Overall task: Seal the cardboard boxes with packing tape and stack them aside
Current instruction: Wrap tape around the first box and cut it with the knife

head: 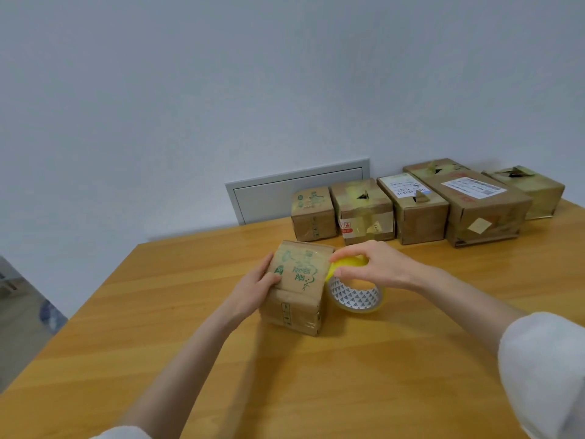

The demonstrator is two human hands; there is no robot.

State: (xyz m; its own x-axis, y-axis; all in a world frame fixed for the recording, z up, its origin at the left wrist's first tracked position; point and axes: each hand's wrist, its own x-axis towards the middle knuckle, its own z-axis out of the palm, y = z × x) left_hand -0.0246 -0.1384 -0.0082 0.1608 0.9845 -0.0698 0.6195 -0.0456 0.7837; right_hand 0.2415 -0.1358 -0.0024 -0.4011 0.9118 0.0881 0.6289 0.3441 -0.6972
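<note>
Left hand (pixel 254 291) grips box (pixel 302 299); right hand (pixel 375 267) holds tape roll (pixel 356 297) beside.

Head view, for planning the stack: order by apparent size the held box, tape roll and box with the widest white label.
1. The wide-label box and the held box: look alike; the held one is nearer, so unsure.
2. The tape roll, smallest.
</note>
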